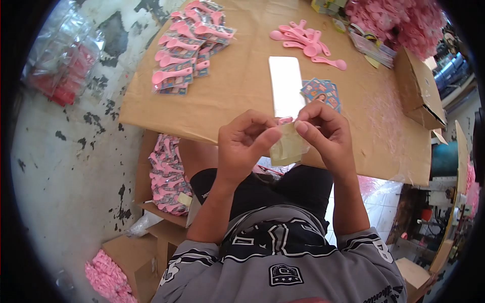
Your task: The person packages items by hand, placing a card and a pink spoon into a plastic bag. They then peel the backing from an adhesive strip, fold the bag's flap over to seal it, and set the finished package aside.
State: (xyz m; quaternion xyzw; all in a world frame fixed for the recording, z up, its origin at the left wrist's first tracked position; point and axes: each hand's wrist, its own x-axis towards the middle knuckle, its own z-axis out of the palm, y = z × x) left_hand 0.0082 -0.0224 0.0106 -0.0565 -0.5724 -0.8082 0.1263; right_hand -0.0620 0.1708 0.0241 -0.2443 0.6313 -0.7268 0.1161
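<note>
Both hands meet over the table's front edge around a small clear, yellowish packet. My left hand pinches its upper left side, thumb against fingers. At the upper right side, my right hand pinches it between thumb and forefinger. A bit of pink shows at the packet's top between the fingertips; its shape is mostly hidden. Just beyond the hands lies a white strip, with printed blue cards on its right. Farther back rests a loose pile of pink spoons.
Packed pink spoons lie in rows at the table's left. A cardboard box stands on the right, near a large pink heap. Below the table's left side, an open box holds more packed spoons. Plastic bags hang over the left floor.
</note>
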